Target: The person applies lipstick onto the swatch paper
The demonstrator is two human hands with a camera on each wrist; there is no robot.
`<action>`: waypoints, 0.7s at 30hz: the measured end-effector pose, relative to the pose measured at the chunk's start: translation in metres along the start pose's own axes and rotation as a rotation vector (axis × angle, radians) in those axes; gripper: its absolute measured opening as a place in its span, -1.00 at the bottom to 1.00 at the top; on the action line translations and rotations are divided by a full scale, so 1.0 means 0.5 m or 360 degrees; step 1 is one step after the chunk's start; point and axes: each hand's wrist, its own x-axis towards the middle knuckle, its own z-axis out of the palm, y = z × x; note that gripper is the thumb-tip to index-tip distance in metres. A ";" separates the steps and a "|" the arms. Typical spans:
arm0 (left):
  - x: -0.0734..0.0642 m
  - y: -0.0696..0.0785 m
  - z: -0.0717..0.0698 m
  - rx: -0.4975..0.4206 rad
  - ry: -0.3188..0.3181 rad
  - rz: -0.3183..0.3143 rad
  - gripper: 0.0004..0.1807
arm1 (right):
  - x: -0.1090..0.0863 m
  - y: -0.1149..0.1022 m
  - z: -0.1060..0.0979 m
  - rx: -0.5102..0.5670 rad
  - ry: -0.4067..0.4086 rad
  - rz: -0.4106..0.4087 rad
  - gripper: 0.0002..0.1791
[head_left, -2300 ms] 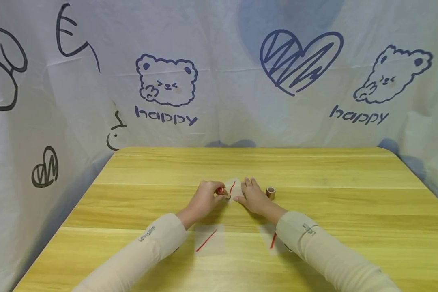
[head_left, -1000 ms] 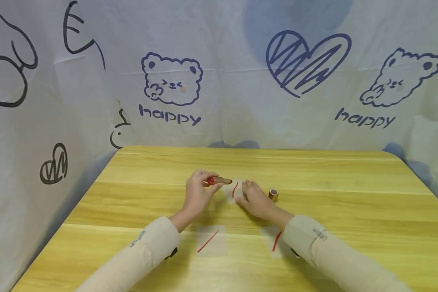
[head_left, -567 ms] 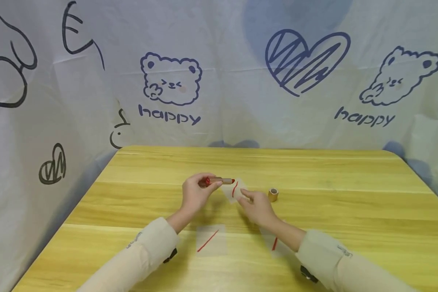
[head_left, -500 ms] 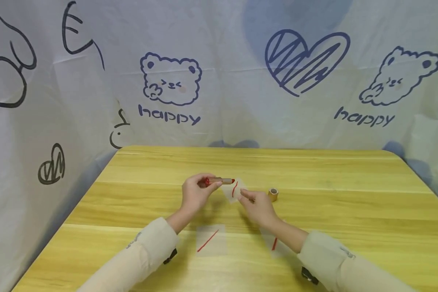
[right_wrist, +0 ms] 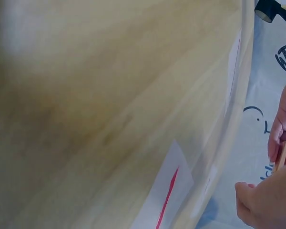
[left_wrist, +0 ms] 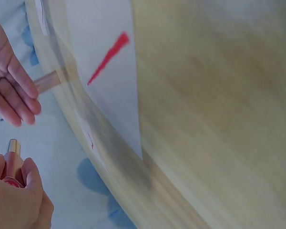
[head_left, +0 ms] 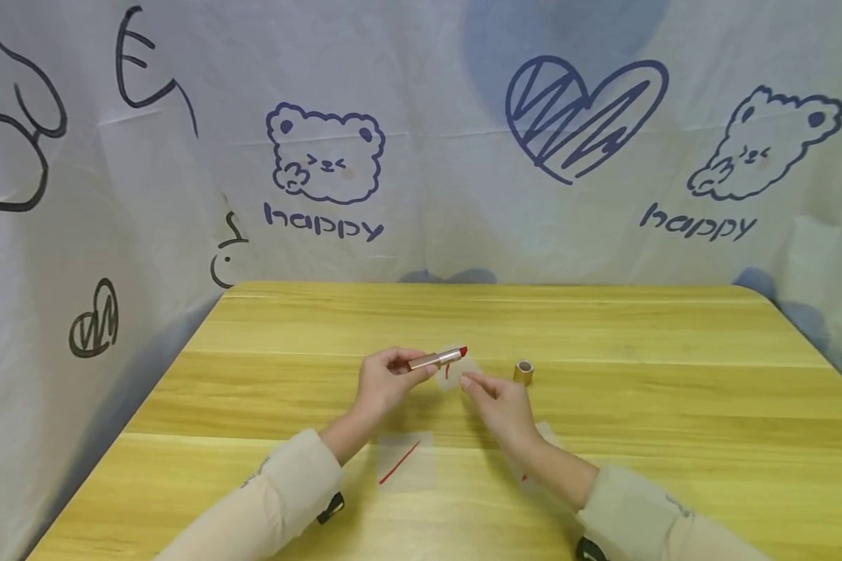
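My left hand [head_left: 384,382] pinches an uncapped lipstick [head_left: 431,360] between thumb and fingers, its red tip pointing right above a small whitish paper square [head_left: 449,380]. A red stroke on that square is partly covered by the lipstick. Just to the right is my right hand [head_left: 507,413], thumb and index close together, with nothing seen between them. In the left wrist view its fingers look extended. Beyond it the lipstick cap [head_left: 523,372] stands upright on the table.
Nearer to me on the wooden table [head_left: 252,389] lies a second paper square [head_left: 407,461] with a red diagonal stroke. A third paper [head_left: 529,485] is partly hidden under the right forearm. A white cloth [head_left: 421,257] with drawings hangs behind the table's far edge.
My left hand has lifted the lipstick off the paper and turned its tip rightward. My right hand has left the paper's right edge and drawn slightly back toward me.
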 end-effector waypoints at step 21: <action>-0.042 0.001 0.037 -0.0144 -0.0151 0.0015 -0.73 | -0.005 -0.008 0.006 0.0467 0.0077 0.0199 -0.63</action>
